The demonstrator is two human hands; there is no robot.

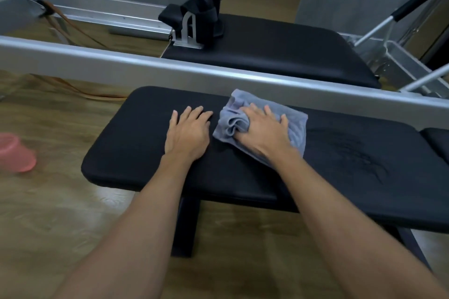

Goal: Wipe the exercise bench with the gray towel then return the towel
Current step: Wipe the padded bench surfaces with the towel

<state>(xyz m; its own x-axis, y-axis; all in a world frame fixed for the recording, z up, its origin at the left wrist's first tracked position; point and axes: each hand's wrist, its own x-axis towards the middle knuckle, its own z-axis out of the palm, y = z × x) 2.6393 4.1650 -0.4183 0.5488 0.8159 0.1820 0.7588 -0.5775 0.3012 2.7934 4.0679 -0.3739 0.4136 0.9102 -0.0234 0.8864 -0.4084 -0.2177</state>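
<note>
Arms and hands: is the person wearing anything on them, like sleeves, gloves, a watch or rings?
No. Both forearms are bare all the way to the bottom of the picture, with no sleeves showing. The left hand and the right hand have no gloves, and no watch, bracelet or rings can be seen. The nails look short and plain.

A pilates or gym studio: a padded black bench (145,153) beside an aluminium-framed reformer (170,65).
</note>
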